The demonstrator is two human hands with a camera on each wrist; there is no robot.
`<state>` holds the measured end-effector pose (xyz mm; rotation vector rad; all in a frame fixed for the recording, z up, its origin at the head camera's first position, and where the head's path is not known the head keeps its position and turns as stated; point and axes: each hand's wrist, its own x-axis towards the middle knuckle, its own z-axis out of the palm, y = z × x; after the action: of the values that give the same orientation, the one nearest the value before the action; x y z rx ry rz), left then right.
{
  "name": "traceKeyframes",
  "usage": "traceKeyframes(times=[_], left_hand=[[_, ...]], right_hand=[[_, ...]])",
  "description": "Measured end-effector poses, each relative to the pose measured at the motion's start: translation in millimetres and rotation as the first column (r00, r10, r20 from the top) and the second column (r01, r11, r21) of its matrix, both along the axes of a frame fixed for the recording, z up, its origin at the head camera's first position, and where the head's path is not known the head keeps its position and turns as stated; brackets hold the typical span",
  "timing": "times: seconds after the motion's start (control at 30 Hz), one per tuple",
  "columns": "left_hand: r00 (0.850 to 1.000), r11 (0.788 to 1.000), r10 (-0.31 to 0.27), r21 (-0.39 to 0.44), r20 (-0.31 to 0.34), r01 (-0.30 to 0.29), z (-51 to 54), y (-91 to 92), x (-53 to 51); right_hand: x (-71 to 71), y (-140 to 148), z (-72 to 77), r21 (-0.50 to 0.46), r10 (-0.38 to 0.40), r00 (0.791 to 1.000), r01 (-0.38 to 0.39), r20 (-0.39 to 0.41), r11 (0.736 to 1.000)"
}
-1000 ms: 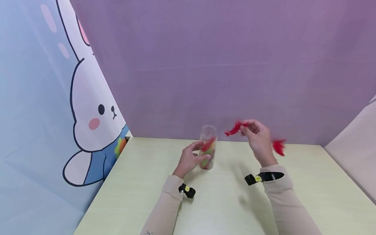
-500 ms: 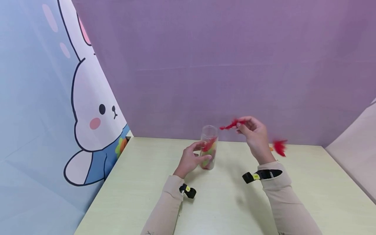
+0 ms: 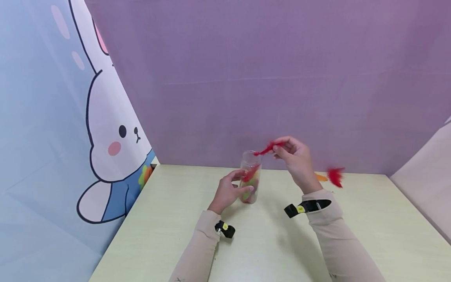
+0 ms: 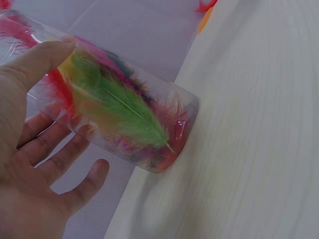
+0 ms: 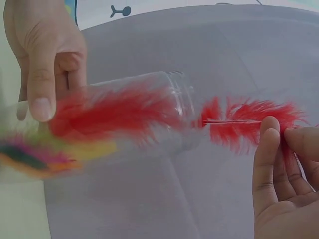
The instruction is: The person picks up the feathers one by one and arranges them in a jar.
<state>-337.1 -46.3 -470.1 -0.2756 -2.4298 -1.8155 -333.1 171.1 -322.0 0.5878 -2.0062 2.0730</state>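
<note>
A clear jar [image 3: 251, 180] stands upright on the table, with green, yellow, red and other coloured feathers inside. Round its side my left hand [image 3: 229, 191] curls, thumb on the near side and fingers behind. A green feather [image 4: 119, 102] shows through the wall in the left wrist view. My right hand [image 3: 296, 160] pinches a red feather [image 3: 269, 148] between thumb and fingertips, its quill end pointing left at the jar's open mouth. In the right wrist view that red feather [image 5: 239, 119] lies close by the rim, and another red feather [image 5: 114, 112] fills the jar's upper part.
On the table's far right, behind my right wrist, lie a red feather [image 3: 335, 177] and an orange feather [image 3: 321, 177]. A purple cloth backdrop [image 3: 246, 78] rises at the table's [image 3: 176, 203] back edge. A rabbit-print cloth [image 3: 112, 117] hangs at the left.
My right hand has moved left with the red feather, bringing its quill end to the jar's mouth. The orange feather has come into view. My left hand and the jar stay in place.
</note>
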Motion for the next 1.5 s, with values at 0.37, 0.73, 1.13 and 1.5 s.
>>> traceKeyframes(times=[0.37, 0.73, 1.13, 1.5], left_hand=[[1.0, 1.0, -0.002, -0.002, 0.003, 0.002, -0.4, 0.6, -0.2], [1.0, 1.0, -0.011, -0.001, -0.003, 0.011, -1.1, 0.2, -1.5], [1.0, 1.0, -0.016, 0.007, -0.011, 0.016, -0.7, 1.1, -1.1], [1.0, 1.0, -0.011, 0.009, -0.002, 0.011, 0.3, 0.6, 0.4]], right_hand=[[-7.0, -14.3, -10.2, 0.161, -0.023, 0.997, 0.01, 0.079, 0.987], [-11.4, -25.3, -19.2, 0.266, -0.069, 0.995, 0.047, 0.075, 0.963], [-12.9, -22.2, -24.8, 0.331, -0.085, 0.99, 0.045, 0.108, 0.942], [-9.8, -22.2, -26.9, 0.335, -0.111, 0.991, 0.078, 0.08, 0.939]])
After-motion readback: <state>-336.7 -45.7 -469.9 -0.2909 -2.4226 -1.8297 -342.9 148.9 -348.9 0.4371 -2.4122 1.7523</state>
